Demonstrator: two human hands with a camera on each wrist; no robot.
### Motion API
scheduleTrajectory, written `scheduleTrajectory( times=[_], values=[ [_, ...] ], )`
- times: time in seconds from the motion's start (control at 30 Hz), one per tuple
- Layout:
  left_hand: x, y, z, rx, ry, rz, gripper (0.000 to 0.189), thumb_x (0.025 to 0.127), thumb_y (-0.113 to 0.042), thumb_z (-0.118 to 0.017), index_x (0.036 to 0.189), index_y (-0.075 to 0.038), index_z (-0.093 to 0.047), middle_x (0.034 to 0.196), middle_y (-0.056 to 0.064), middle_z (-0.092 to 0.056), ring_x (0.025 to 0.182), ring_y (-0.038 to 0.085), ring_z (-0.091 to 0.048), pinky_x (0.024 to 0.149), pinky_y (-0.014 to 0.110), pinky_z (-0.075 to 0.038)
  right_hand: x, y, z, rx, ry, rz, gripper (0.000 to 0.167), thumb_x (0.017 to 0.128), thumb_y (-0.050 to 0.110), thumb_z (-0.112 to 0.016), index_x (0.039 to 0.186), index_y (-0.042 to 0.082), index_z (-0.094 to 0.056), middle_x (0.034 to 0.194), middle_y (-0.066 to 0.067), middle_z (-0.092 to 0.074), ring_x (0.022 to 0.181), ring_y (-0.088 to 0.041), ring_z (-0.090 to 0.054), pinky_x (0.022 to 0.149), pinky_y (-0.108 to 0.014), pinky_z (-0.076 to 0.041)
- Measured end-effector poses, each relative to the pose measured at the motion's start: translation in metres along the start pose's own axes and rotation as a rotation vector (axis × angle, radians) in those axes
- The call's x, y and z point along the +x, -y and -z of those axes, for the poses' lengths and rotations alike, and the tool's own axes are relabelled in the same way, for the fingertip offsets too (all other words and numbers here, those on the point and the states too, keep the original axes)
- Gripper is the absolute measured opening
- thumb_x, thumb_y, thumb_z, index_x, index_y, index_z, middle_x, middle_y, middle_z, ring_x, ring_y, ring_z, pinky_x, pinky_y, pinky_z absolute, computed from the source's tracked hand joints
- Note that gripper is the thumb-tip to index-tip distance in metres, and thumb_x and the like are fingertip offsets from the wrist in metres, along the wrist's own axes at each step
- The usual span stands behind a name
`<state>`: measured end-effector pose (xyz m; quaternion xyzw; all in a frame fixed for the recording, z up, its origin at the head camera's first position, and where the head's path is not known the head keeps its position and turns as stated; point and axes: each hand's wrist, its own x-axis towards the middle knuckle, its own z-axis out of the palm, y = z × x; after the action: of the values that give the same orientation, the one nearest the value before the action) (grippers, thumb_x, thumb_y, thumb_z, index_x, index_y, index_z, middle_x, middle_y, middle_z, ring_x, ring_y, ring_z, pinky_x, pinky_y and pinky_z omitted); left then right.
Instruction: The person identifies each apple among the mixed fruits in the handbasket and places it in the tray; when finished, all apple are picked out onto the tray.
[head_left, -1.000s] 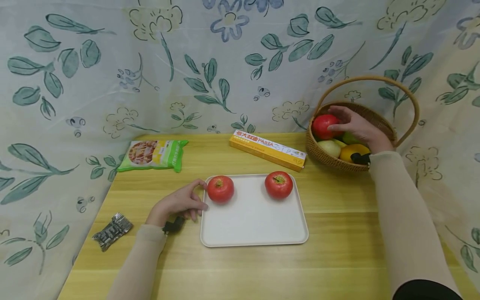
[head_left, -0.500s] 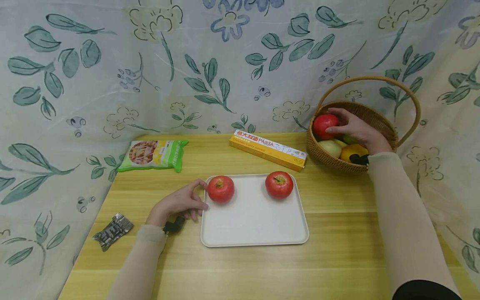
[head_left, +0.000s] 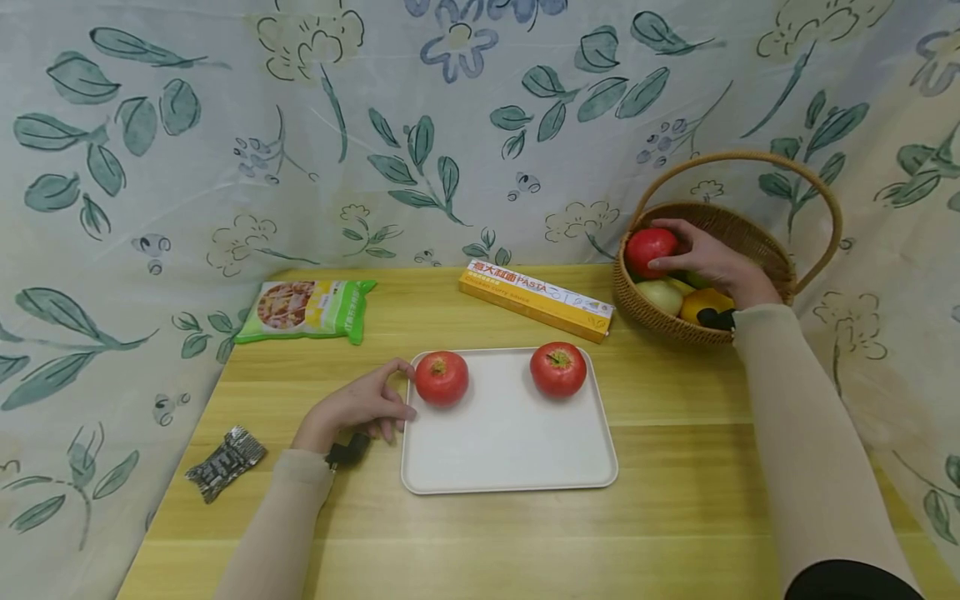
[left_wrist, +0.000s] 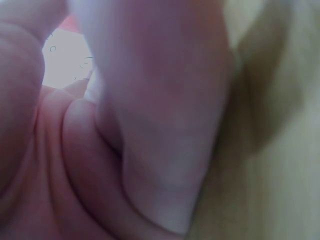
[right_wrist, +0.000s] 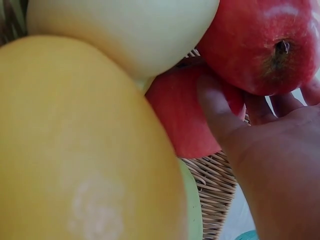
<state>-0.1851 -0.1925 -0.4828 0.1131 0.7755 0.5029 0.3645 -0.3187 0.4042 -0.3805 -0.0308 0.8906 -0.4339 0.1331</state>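
Note:
A red apple (head_left: 651, 252) lies at the left inside of the wicker basket (head_left: 651, 321). My right hand (head_left: 714, 260) reaches over the basket and grips this apple, index finger over its top and thumb at its lower right. In the right wrist view, the thumb lies in front of a second red fruit (right_wrist: 175, 120) beneath the held apple. On the white tray (head_left: 510, 450) sit two more apples, a left one (head_left: 442, 379) and a right one (head_left: 558, 370). My left hand (head_left: 358, 406) holds the tray's left rim with thumb and index finger, its other fingers curled beneath.
The basket's tall handle arches over my right wrist, and a pale round fruit (head_left: 660, 296) and a yellow fruit (head_left: 705, 304) share the basket. A pasta box (head_left: 536, 300) lies behind the tray. Farther left are a green food packet (head_left: 307, 310) and a dark foil wrapper (head_left: 226, 463).
My right hand has moved slightly left, its fingers settling around the apple in the basket. The left hand, the tray and its two apples stay in place.

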Motion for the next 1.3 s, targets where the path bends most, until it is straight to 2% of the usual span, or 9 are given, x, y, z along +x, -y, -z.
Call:
scheduleTrajectory(
  times=[0.1, 0.17, 0.53, 0.8, 0.93, 1.03, 1.1, 1.2, 1.3],
  values=[
    [0.000, -0.001, 0.000, -0.006, -0.002, 0.007, 0.064, 0.093, -0.023, -0.083, 0.140, -0.019, -0.040, 0.074, 0.006, -0.073, 0.051, 0.016, -0.067, 0.047, 0.025, -0.048, -0.002, 0.002, -0.001, -0.014, -0.002, 0.004, 0.090, 0.102, 0.030, -0.071, 0.170, 0.017, -0.014, 0.170, -0.026, -0.025, 0.149, -0.043, -0.034, 0.121, -0.055, -0.034],
    [0.000, -0.001, -0.001, -0.010, -0.004, 0.011, 0.064, 0.093, -0.023, -0.084, 0.140, -0.019, -0.040, 0.074, 0.006, -0.073, 0.051, 0.016, -0.067, 0.047, 0.025, -0.048, -0.003, 0.004, -0.001, -0.018, -0.004, 0.007, 0.090, 0.102, 0.029, -0.071, 0.170, 0.016, -0.014, 0.170, -0.027, -0.025, 0.149, -0.044, -0.033, 0.122, -0.058, -0.032],
    [0.001, -0.002, -0.001, 0.006, 0.000, 0.011, 0.065, 0.093, -0.024, -0.084, 0.141, -0.020, -0.040, 0.076, 0.006, -0.074, 0.052, 0.016, -0.068, 0.048, 0.025, -0.050, -0.003, 0.001, 0.001, -0.043, -0.034, 0.014, 0.087, 0.102, 0.029, -0.072, 0.169, 0.015, -0.018, 0.169, -0.027, -0.026, 0.147, -0.044, -0.035, 0.121, -0.060, -0.032],
    [0.002, -0.001, 0.000, 0.004, 0.006, -0.001, 0.065, 0.094, -0.024, -0.083, 0.141, -0.019, -0.040, 0.075, 0.005, -0.073, 0.052, 0.016, -0.068, 0.048, 0.025, -0.049, -0.010, 0.005, 0.004, -0.074, -0.102, 0.012, 0.089, 0.099, 0.041, -0.074, 0.168, 0.017, -0.023, 0.165, -0.026, -0.033, 0.141, -0.042, -0.039, 0.118, -0.056, -0.039],
    [0.003, -0.001, 0.000, 0.004, 0.005, -0.003, 0.065, 0.093, -0.024, -0.083, 0.141, -0.019, -0.040, 0.075, 0.006, -0.073, 0.052, 0.017, -0.068, 0.048, 0.025, -0.050, -0.014, 0.012, 0.009, -0.065, -0.140, 0.024, 0.087, 0.099, 0.044, -0.074, 0.168, 0.020, -0.025, 0.165, -0.024, -0.034, 0.141, -0.039, -0.040, 0.113, -0.041, -0.044],
    [0.003, 0.000, 0.000, 0.005, 0.003, -0.003, 0.065, 0.094, -0.024, -0.083, 0.141, -0.019, -0.040, 0.075, 0.006, -0.073, 0.052, 0.016, -0.068, 0.047, 0.025, -0.049, -0.016, 0.015, 0.012, -0.052, -0.155, 0.036, 0.085, 0.100, 0.043, -0.073, 0.168, 0.025, -0.026, 0.165, -0.021, -0.035, 0.139, -0.034, -0.043, 0.098, -0.020, -0.046],
    [0.002, -0.001, 0.000, 0.006, 0.001, 0.000, 0.064, 0.094, -0.023, -0.083, 0.141, -0.019, -0.040, 0.075, 0.006, -0.073, 0.052, 0.016, -0.068, 0.048, 0.025, -0.050, -0.019, 0.018, 0.013, -0.042, -0.157, 0.043, 0.084, 0.101, 0.041, -0.073, 0.168, 0.027, -0.026, 0.166, -0.020, -0.035, 0.139, -0.031, -0.043, 0.090, -0.013, -0.045],
    [0.001, -0.001, 0.000, 0.004, -0.001, 0.013, 0.065, 0.093, -0.024, -0.083, 0.142, -0.019, -0.040, 0.075, 0.006, -0.073, 0.052, 0.016, -0.068, 0.048, 0.025, -0.049, -0.027, 0.026, 0.014, -0.048, -0.153, 0.051, 0.083, 0.102, 0.040, -0.072, 0.169, 0.029, -0.025, 0.166, -0.020, -0.035, 0.139, -0.030, -0.043, 0.087, -0.009, -0.044],
    [0.001, 0.000, 0.000, 0.004, -0.004, 0.025, 0.066, 0.093, -0.025, -0.084, 0.142, -0.019, -0.040, 0.075, 0.006, -0.073, 0.052, 0.017, -0.068, 0.048, 0.025, -0.049, -0.037, 0.036, 0.012, -0.068, -0.152, 0.059, 0.083, 0.102, 0.040, -0.071, 0.169, 0.030, -0.024, 0.166, -0.020, -0.036, 0.138, -0.031, -0.043, 0.089, -0.010, -0.044]
  ],
)
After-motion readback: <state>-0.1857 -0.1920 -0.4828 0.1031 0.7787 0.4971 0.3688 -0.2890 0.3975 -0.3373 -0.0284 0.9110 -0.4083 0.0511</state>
